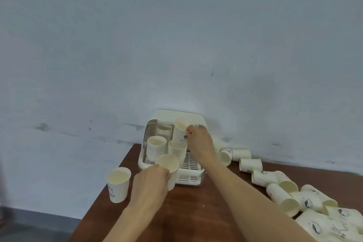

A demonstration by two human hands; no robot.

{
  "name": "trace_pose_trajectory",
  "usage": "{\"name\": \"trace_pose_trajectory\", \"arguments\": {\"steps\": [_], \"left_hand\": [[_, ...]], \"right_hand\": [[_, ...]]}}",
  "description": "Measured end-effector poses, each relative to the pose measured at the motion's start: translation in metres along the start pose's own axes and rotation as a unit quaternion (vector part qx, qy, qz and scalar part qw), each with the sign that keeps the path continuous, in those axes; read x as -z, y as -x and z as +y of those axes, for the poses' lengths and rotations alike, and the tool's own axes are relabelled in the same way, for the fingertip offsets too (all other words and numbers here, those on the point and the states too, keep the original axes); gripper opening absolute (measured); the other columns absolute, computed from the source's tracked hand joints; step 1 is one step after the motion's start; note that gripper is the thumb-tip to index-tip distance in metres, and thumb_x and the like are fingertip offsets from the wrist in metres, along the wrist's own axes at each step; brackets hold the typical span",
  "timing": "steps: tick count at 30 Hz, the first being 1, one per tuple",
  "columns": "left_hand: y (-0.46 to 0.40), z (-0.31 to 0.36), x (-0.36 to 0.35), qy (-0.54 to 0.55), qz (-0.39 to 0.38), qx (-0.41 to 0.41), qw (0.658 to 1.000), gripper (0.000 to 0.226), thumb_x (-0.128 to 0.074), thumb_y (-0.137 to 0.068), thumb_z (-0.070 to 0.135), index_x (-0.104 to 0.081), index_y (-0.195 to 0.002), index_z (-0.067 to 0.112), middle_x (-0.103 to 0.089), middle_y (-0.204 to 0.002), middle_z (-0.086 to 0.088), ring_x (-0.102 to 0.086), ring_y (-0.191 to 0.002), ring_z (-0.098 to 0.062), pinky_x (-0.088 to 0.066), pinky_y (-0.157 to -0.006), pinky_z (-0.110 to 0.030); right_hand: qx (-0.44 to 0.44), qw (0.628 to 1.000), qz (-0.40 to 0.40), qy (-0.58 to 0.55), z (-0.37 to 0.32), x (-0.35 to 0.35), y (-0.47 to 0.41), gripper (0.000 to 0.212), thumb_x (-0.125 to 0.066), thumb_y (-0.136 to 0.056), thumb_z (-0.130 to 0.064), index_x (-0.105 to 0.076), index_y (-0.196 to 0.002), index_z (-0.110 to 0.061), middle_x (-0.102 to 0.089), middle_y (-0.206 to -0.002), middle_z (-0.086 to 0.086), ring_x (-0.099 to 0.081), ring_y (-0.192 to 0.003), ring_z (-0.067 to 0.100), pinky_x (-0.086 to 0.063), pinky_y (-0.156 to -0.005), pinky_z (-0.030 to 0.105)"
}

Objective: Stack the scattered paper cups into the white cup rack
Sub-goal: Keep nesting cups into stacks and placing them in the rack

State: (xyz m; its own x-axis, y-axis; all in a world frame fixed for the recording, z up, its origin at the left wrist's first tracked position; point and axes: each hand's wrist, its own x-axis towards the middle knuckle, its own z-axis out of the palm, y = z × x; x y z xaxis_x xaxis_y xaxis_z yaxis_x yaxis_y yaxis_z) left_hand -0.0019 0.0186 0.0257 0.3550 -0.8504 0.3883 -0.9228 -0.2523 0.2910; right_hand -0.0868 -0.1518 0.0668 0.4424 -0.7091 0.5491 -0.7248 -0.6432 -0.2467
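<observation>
white cup rack [144, 160] at back of wooden table [196, 212], against wall [176, 35], lid up. three nested stacks inside: front-left stack [156, 146], front-right stack [177, 149], back-left stack [164, 130] partly hidden. slatted floor [190, 161] bare on right side.

mid-placement, two cups in hand at once. right hand [200, 139] clamped on upright printed cup [181, 132], fingers pinching at rim, cup held above front-right stack, tilted slightly, not yet seated; cannot tell if its base touches stack top. left hand [150, 180] wrapped round plain cup [169, 167] at rack's front-left corner, mouth up, just in front of front-left stack, not inside rack.

next move, as a guess: lower printed cup straight down into front-right stack mouth, needs base centred over rim or will catch edge; then let go. after that, lift left cup over rack wall and nest into front-left stack.

one upright spare cup [118, 183] standing near left table edge, just beside left hand. scattered cups [284, 192] lying on sides along right of table, many, some overlapping, well apart from rack. task clearly far from done.
</observation>
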Motion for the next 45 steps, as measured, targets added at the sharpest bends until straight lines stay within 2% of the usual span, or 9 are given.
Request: {"name": "trace_pose_trajectory", "arguments": {"steps": [8,13,18,22,26,30,34,39,45], "left_hand": [[-0.009,-0.024,-0.001,-0.027,0.002,0.013,1.000,0.029,-0.041,-0.098,0.036,-0.065,-0.092,0.022,-0.064,-0.094,0.003,-0.062,-0.090,-0.022,-0.046,-0.070,-0.034],[-0.019,-0.026,-0.004,-0.051,-0.004,0.012,0.999,0.030,-0.038,-0.099,0.036,-0.063,-0.093,0.020,-0.063,-0.097,0.000,-0.061,-0.093,-0.025,-0.042,-0.069,-0.034],[-0.036,-0.026,-0.002,-0.054,0.010,0.014,0.998,0.031,-0.038,-0.099,0.036,-0.062,-0.088,0.018,-0.062,-0.094,-0.001,-0.061,-0.091,-0.027,-0.045,-0.070,-0.035],[-0.056,-0.027,0.006,-0.046,0.042,0.016,0.998,0.032,-0.037,-0.099,0.036,-0.063,-0.091,0.019,-0.063,-0.094,-0.002,-0.060,-0.089,-0.029,-0.045,-0.069,-0.034],[-0.088,-0.031,0.010,-0.025,0.120,0.014,0.992,0.028,-0.042,-0.099,0.029,-0.067,-0.091,0.019,-0.061,-0.086,-0.001,-0.059,-0.078,-0.027,-0.045,-0.063,-0.033],[-0.118,-0.036,0.002,-0.026,0.164,0.017,0.986,0.020,-0.048,-0.096,0.019,-0.067,-0.091,0.017,-0.059,-0.083,-0.002,-0.048,-0.067,-0.025,-0.035,-0.055,-0.031],[-0.128,-0.044,-0.015,-0.083,0.126,0.021,0.988,0.019,-0.048,-0.096,0.019,-0.066,-0.091,0.015,-0.060,-0.085,-0.002,-0.049,-0.068,-0.023,-0.035,-0.057,-0.031],[-0.129,-0.056,-0.035,-0.127,0.056,0.035,0.990,0.022,-0.043,-0.099,0.023,-0.064,-0.101,0.019,-0.062,-0.097,-0.002,-0.062,-0.087,-0.025,-0.034,-0.062,-0.030],[-0.135,-0.048,-0.042,-0.180,0.007,0.026,0.983,0.018,-0.045,-0.097,0.014,-0.061,-0.103,0.019,-0.063,-0.100,-0.002,-0.063,-0.091,-0.025,-0.036,-0.063,-0.030]], "right_hand": [[-0.009,0.996,-0.075,0.042,0.002,-0.031,-0.004,0.030,-0.039,-0.092,-0.007,-0.060,-0.113,-0.011,-0.066,-0.096,0.012,-0.061,-0.085,0.030,-0.051,-0.067,0.037],[-0.006,0.993,-0.097,0.070,0.005,-0.047,-0.004,0.028,-0.042,-0.090,-0.007,-0.067,-0.101,-0.012,-0.068,-0.090,0.010,-0.062,-0.081,0.029,-0.053,-0.070,0.039],[-0.002,0.990,-0.118,0.075,0.009,-0.061,-0.001,0.024,-0.043,-0.088,-0.002,-0.066,-0.092,-0.008,-0.067,-0.089,0.013,-0.062,-0.084,0.031,-0.036,-0.058,0.032],[0.006,0.991,-0.118,0.070,0.013,-0.070,0.003,0.025,-0.040,-0.090,-0.005,-0.065,-0.093,-0.008,-0.066,-0.089,0.012,-0.062,-0.082,0.032,-0.037,-0.057,0.032],[0.009,0.991,-0.120,0.067,0.015,-0.073,0.006,0.025,-0.038,-0.093,-0.008,-0.062,-0.100,-0.010,-0.066,-0.095,0.012,-0.062,-0.087,0.034,-0.037,-0.058,0.034],[0.005,0.990,-0.123,0.066,0.016,-0.075,0.006,0.027,-0.037,-0.092,-0.007,-0.060,-0.104,-0.011,-0.066,-0.098,0.013,-0.061,-0.090,0.035,-0.037,-0.060,0.035],[-0.001,0.988,-0.138,0.064,0.014,-0.074,0.007,0.027,-0.037,-0.088,-0.003,-0.057,-0.103,-0.010,-0.065,-0.097,0.014,-0.062,-0.087,0.036,-0.043,-0.061,0.037],[0.004,0.987,-0.142,0.070,0.013,-0.072,0.009,0.029,-0.039,-0.086,0.001,-0.055,-0.109,-0.008,-0.064,-0.102,0.017,-0.062,-0.090,0.036,-0.039,-0.062,0.035],[0.005,0.986,-0.146,0.085,0.010,-0.070,0.012,0.026,-0.039,-0.087,0.002,-0.051,-0.109,-0.007,-0.063,-0.104,0.017,-0.060,-0.093,0.037,-0.035,-0.062,0.037]]}}
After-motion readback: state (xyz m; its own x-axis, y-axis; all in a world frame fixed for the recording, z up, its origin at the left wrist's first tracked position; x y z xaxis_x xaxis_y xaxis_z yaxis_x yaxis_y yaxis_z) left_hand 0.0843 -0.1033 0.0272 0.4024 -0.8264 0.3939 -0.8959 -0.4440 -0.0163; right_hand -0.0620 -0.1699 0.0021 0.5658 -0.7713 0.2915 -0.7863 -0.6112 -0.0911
